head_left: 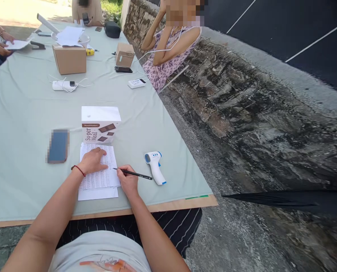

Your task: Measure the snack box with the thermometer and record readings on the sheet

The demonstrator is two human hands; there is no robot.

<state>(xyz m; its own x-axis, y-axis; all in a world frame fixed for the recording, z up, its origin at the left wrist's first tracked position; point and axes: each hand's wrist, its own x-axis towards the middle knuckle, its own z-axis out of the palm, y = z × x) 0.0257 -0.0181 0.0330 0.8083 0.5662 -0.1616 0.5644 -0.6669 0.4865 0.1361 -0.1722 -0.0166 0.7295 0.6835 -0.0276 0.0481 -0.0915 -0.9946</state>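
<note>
My left hand (94, 161) lies flat on a printed sheet of paper (96, 183), its thumb and fingers apart. At the sheet's right edge, my right hand (128, 182) grips a black pencil or pen (137, 174), whose tip points left onto the paper. Another white sheet (97, 194) sticks out below the printed one. Just behind the papers stands a white box (100, 117) with brown lettering. To the right of my right hand lies a white and blue infrared thermometer (155, 166). A phone (57, 146), partly blurred out, rests left of the papers.
Farther along the cloth-covered table (23, 151) are a cardboard box (70, 60) under papers, a smaller carton (125, 55), a white corded device (63, 85) and a black case (112, 29). Several people sit around it. A stone wall (242, 113) rises at the right.
</note>
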